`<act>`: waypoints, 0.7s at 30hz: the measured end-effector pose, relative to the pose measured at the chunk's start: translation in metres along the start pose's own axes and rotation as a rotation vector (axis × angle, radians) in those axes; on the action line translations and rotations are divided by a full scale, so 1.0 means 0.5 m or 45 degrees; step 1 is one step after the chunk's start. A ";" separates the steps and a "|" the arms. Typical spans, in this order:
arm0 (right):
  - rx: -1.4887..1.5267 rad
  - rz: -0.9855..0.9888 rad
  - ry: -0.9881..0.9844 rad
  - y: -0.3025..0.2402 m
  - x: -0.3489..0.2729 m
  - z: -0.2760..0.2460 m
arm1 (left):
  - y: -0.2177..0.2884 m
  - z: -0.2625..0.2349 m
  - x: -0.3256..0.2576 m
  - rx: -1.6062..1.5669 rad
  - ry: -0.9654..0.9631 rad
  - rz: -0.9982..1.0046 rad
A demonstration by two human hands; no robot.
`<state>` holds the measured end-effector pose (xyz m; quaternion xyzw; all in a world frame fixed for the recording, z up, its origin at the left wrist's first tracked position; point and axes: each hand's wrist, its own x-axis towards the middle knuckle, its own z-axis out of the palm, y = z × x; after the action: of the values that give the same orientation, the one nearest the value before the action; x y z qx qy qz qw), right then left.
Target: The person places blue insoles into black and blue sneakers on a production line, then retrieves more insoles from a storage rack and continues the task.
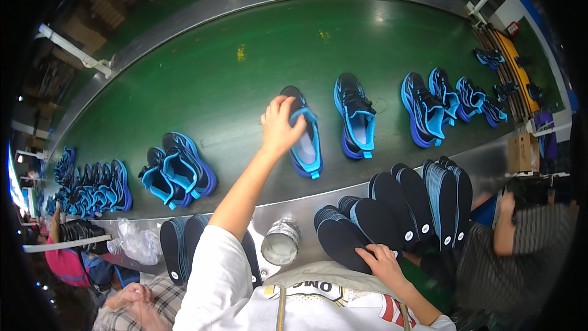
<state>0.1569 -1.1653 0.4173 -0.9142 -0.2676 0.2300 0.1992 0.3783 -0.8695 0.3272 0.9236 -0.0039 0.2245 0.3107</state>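
Observation:
My left hand (282,125) reaches over the green belt, its fingers closed over the front of a black-and-blue sneaker (309,158). That sneaker lies sole down with its heel toward me; the hand hides part of its laces and tongue. Just to its right stands a matching sneaker (355,116), apart from it. Close to my body, my right hand (386,265) has its fingers bent at the lower end of a black insole (343,239), the top one of a fanned stack. How far the fingers go under it is hidden.
More insole stacks (438,202) lie along the metal ledge to the right, others (176,251) to the left. A glass jar (281,242) and a clear plastic bag (138,242) are on the ledge. Sneakers (422,110) stand farther along the belt (214,92) both ways. People sit at either side.

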 end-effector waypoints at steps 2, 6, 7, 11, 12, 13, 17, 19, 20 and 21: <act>0.026 0.054 -0.024 0.007 -0.002 0.017 | 0.056 -0.002 0.019 -0.063 -0.006 0.223; -0.014 0.016 -0.002 0.031 -0.015 0.045 | 0.148 0.075 0.055 -0.022 -0.280 0.534; 0.014 -0.014 0.045 0.035 -0.018 0.043 | 0.152 0.104 0.062 0.006 -0.397 0.501; 0.193 0.109 0.463 0.072 -0.035 0.015 | 0.140 0.206 0.101 -0.429 -0.551 -0.016; 0.264 0.186 0.619 0.086 -0.038 0.004 | 0.123 0.224 0.111 -0.528 -0.544 -0.173; 0.344 0.269 0.775 0.097 -0.043 -0.003 | 0.113 0.225 0.125 -0.618 -0.546 -0.332; 0.063 0.583 0.581 0.236 -0.046 0.003 | 0.063 0.258 0.148 -0.744 -0.643 -0.457; -0.015 0.545 0.369 0.250 -0.044 0.001 | 0.076 0.245 0.151 -0.809 -0.702 -0.522; -0.052 0.531 0.301 0.247 -0.035 -0.005 | 0.084 0.233 0.151 -0.836 -0.732 -0.542; -0.089 0.515 0.233 0.241 -0.030 -0.006 | 0.092 0.219 0.149 -0.863 -0.760 -0.563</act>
<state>0.1953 -1.2684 0.3656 -0.9727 -0.0675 0.1717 0.1408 0.4837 -0.9595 0.3073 0.7736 0.0304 -0.1344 0.6186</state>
